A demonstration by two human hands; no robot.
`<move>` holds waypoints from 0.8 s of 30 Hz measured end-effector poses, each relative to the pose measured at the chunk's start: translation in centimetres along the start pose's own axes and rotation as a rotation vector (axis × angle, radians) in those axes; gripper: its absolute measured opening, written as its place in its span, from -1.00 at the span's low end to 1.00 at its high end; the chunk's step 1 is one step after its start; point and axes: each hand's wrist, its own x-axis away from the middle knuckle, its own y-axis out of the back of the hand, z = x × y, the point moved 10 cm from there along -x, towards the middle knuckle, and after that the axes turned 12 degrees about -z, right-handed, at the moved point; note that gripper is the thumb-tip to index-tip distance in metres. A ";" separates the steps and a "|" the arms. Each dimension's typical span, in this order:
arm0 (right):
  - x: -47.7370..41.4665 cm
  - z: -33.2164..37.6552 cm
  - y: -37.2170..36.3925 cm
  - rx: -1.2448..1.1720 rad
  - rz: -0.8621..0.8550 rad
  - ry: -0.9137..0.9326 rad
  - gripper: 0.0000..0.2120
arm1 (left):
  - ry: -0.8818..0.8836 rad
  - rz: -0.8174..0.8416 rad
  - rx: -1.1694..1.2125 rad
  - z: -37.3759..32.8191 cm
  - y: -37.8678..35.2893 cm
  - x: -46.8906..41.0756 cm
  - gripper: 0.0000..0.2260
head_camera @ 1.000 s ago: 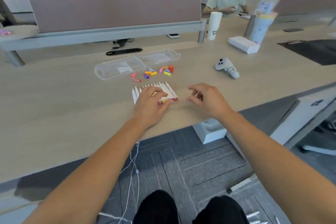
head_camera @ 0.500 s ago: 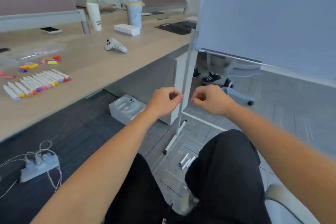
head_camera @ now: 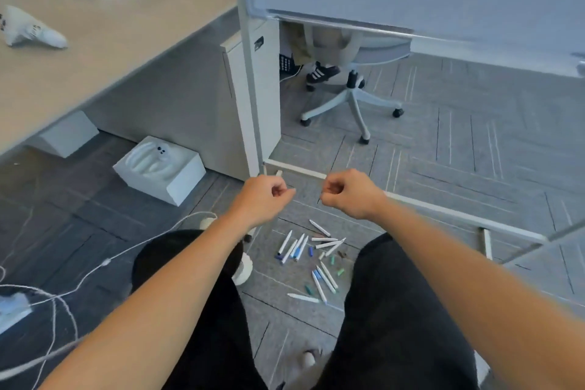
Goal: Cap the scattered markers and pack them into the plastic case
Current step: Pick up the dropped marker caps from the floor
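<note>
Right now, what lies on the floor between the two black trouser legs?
The head view shows scattered white markers and loose caps on the grey carpet between the trouser legs.

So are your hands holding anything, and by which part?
Cannot tell for sure. The left hand and right hand are both curled in the air; nothing shows inside either. The white plastic markers lie on the grey carpet floor.

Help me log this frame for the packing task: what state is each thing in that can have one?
left hand, fingers curled; whether it holds anything cannot be told.
right hand, fingers curled; same doubt.
markers, scattered flat on the carpet, unpacked.
loose caps, lying among the markers, off them.
office chair, upright on its wheels.
controller, lying on the desk.
</note>
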 end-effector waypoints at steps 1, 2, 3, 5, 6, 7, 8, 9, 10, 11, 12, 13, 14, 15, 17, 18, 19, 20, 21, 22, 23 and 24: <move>-1.0 -1.4 -0.5 -0.001 0.003 -0.034 -0.78 | 0.015 0.014 -0.006 0.8 -1.1 -1.2 -0.63; -2.0 -2.9 -1.0 -0.004 -0.002 -0.074 -0.79 | 0.031 0.033 -0.004 1.6 -2.3 -2.5 -0.63; -2.8 -4.3 -1.4 -0.007 -0.006 -0.117 -0.79 | 0.053 0.056 0.008 2.4 -3.6 -3.7 -0.64; -3.9 -7.0 -1.9 -0.005 -0.003 -0.194 -0.78 | 0.113 0.096 0.030 3.8 -5.9 -5.4 -0.67; -4.3 -8.3 -2.2 -0.004 0.004 -0.223 -0.77 | 0.140 0.106 0.031 4.5 -7.0 -6.0 -0.69; -4.7 -9.6 -2.6 0.002 0.011 -0.247 -0.78 | 0.161 0.114 0.026 5.2 -8.1 -6.7 -0.71; -5.2 -10.9 -3.1 0.013 0.022 -0.275 -0.79 | 0.185 0.127 0.027 5.8 -9.4 -7.2 -0.74; -5.5 -12.2 -3.7 0.028 0.038 -0.301 -0.80 | 0.214 0.149 0.033 6.6 -10.8 -7.4 -0.76; -5.6 -13.3 -4.3 0.035 0.056 -0.323 -0.80 | 0.240 0.175 0.032 7.3 -12.2 -7.4 -0.77; -5.9 -14.3 -5.0 0.033 0.076 -0.339 -0.79 | 0.263 0.204 0.025 8.2 -13.6 -7.3 -0.77; -6.3 -15.3 -5.9 0.028 0.098 -0.347 -0.78 | 0.288 0.226 0.012 9.2 -15.0 -7.3 -0.77; -6.5 -16.2 -6.9 0.022 0.117 -0.353 -0.79 | 0.317 0.244 0.001 10.3 -16.3 -7.1 -0.77; -6.7 -16.7 -7.6 0.023 0.129 -0.357 -0.80 | 0.342 0.254 -0.003 11.3 -17.1 -6.8 -0.76; -7.1 -17.8 -8.9 0.026 0.147 -0.364 -0.80 | 0.371 0.259 0.002 12.6 -18.4 -6.8 -0.75; -7.5 -19.5 -11.1 0.025 0.172 -0.383 -0.76 | 0.414 0.253 -0.004 14.7 -20.1 -6.7 -0.70; -7.6 -20.6 -12.6 0.027 0.199 -0.396 -0.75 | 0.442 0.252 -0.008 15.8 -21.0 -6.6 -0.67; -7.7 -21.6 -14.0 0.033 0.231 -0.407 -0.75 | 0.468 0.251 -0.009 16.9 -22.0 -6.5 -0.64; -7.6 -22.8 -15.5 0.043 0.268 -0.421 -0.76 | 0.503 0.264 -0.012 18.1 -23.2 -6.1 -0.62; -7.5 -24.0 -17.0 0.051 0.296 -0.435 -0.76 | 0.541 0.281 -0.015 19.3 -24.5 -5.7 -0.62; -7.5 -25.1 -18.3 0.062 0.311 -0.447 -0.74 | 0.576 0.296 -0.012 20.4 -25.7 -5.2 -0.63; -7.4 -26.4 -19.6 0.073 0.325 -0.464 -0.73 | 0.606 0.308 -0.008 21.7 -27.0 -4.7 -0.65; -7.2 -27.8 -21.2 0.082 0.339 -0.479 -0.75 | 0.631 0.316 -0.009 23.0 -28.6 -4.2 -0.68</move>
